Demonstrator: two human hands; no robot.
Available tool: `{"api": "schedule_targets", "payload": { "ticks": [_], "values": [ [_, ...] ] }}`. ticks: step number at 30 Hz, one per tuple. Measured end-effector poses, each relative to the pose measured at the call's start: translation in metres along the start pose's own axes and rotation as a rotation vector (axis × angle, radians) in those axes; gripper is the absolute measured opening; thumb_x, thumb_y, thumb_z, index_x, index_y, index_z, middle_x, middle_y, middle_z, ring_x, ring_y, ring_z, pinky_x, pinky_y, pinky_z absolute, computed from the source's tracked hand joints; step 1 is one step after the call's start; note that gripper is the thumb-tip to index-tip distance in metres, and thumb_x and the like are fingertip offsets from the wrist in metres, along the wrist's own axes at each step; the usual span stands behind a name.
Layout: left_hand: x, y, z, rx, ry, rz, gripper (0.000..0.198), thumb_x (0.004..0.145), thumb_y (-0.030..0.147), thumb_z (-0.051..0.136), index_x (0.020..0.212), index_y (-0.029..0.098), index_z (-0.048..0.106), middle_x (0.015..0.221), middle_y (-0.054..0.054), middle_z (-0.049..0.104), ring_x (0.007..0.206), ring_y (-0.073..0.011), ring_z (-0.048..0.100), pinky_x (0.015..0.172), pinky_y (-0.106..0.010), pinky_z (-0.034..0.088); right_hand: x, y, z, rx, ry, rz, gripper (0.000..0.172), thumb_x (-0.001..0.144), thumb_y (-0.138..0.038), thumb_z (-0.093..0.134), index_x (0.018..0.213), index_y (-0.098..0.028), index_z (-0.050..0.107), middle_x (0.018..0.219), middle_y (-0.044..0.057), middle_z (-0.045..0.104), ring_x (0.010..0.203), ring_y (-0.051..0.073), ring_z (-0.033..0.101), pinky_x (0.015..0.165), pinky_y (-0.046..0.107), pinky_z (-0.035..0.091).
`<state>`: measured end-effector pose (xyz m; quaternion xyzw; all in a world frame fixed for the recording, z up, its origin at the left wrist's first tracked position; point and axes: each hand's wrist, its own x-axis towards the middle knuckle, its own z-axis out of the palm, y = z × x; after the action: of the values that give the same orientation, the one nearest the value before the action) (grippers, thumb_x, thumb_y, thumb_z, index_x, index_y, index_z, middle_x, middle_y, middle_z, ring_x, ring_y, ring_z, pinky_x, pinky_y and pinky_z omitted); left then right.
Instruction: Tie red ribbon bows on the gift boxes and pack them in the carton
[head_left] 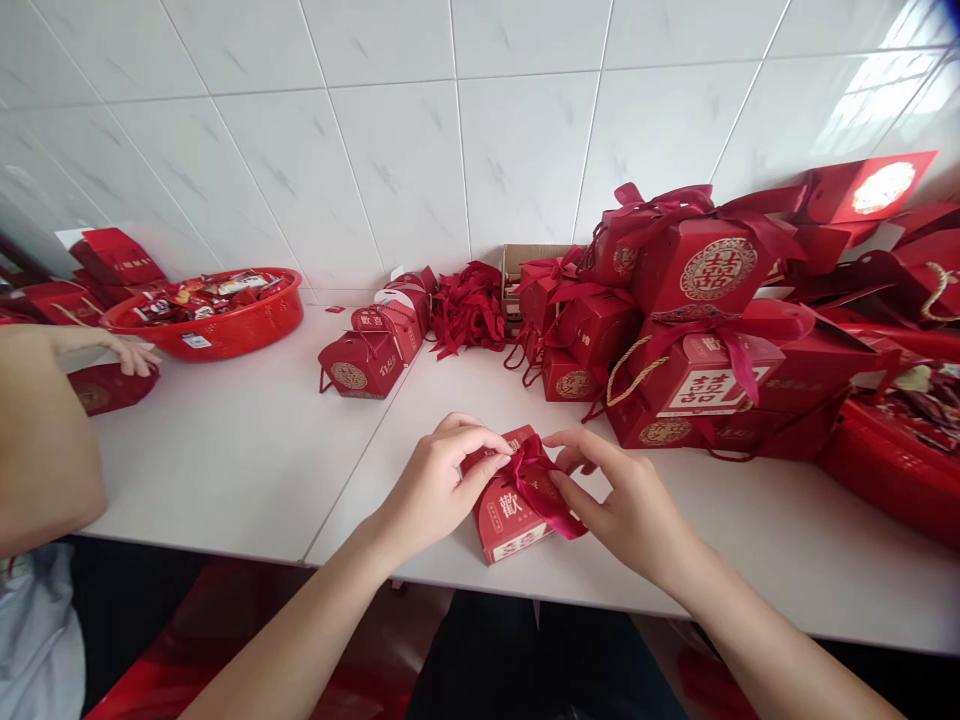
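Over my head-camera feed, I have the left hand (442,478) pinching a crimson satin ribbon (531,462) tied on a red cardboard box (511,512) near the front edge of the white tabletop (225,470); the right hand (626,490) touches it, grip or not I cannot tell. Toward the back edge, at left, a round red plastic basket (244,336) holds wrapped sweets (225,290). A white tiled wall (525,130) rises behind.

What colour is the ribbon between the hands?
The ribbon is deep crimson; see the head view.
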<state>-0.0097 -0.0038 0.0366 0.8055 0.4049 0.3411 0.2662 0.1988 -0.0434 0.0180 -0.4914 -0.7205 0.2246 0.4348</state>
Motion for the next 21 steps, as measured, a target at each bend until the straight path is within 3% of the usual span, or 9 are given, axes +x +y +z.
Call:
{"api": "schedule_targets", "payload": {
  "ticks": [5, 8, 11, 16, 21],
  "values": [
    [0.001, 0.005, -0.004, -0.031, -0.141, -0.016, 0.014, 0.092, 0.02, 0.049, 0.091, 0.022, 0.063, 0.097, -0.005, 0.06, 0.088, -0.0161, 0.062, 0.083, -0.029, 0.052, -0.014, -0.015, -0.012, -0.007, -0.13, -0.034, 0.02, 0.087, -0.015, 0.055, 0.104, -0.025, 0.054, 0.075, -0.003, 0.066, 0.063, 0.012, 0.063, 0.061, 0.021, 0.052],
    [0.002, 0.007, -0.007, -0.02, -0.206, 0.006, 0.014, 0.092, 0.019, 0.047, 0.092, 0.022, 0.06, 0.099, -0.004, 0.058, 0.091, -0.0164, 0.059, 0.085, -0.03, 0.05, -0.014, -0.02, -0.018, 0.009, -0.247, -0.029, 0.034, 0.088, -0.028, 0.062, 0.119, -0.027, 0.049, 0.08, -0.002, 0.065, 0.065, 0.012, 0.061, 0.061, 0.021, 0.051],
    [0.004, 0.01, -0.011, 0.006, -0.251, 0.036, 0.014, 0.091, 0.017, 0.046, 0.091, 0.022, 0.059, 0.096, -0.003, 0.058, 0.093, -0.0171, 0.058, 0.086, -0.031, 0.049, -0.004, -0.018, -0.018, -0.011, -0.246, -0.02, 0.043, 0.09, -0.039, 0.059, 0.128, -0.024, 0.045, 0.09, 0.002, 0.066, 0.067, 0.012, 0.06, 0.063, 0.024, 0.051],
    [0.01, 0.015, -0.015, 0.031, -0.266, 0.097, 0.016, 0.09, 0.017, 0.047, 0.092, 0.022, 0.062, 0.094, -0.005, 0.061, 0.099, -0.0199, 0.056, 0.087, -0.032, 0.049, 0.012, -0.017, -0.012, 0.024, -0.263, -0.06, 0.026, 0.091, -0.019, 0.053, 0.118, -0.023, 0.054, 0.09, 0.001, 0.067, 0.071, 0.012, 0.061, 0.066, 0.023, 0.05],
    [0.011, 0.012, -0.017, 0.077, -0.273, 0.071, 0.013, 0.09, 0.019, 0.048, 0.092, 0.021, 0.061, 0.094, -0.005, 0.06, 0.097, -0.0197, 0.057, 0.084, -0.032, 0.05, 0.016, -0.01, -0.012, 0.023, -0.283, -0.251, 0.033, 0.094, -0.01, 0.043, 0.119, -0.024, 0.059, 0.101, 0.006, 0.063, 0.086, 0.014, 0.063, 0.076, 0.025, 0.052]
  ]
}}
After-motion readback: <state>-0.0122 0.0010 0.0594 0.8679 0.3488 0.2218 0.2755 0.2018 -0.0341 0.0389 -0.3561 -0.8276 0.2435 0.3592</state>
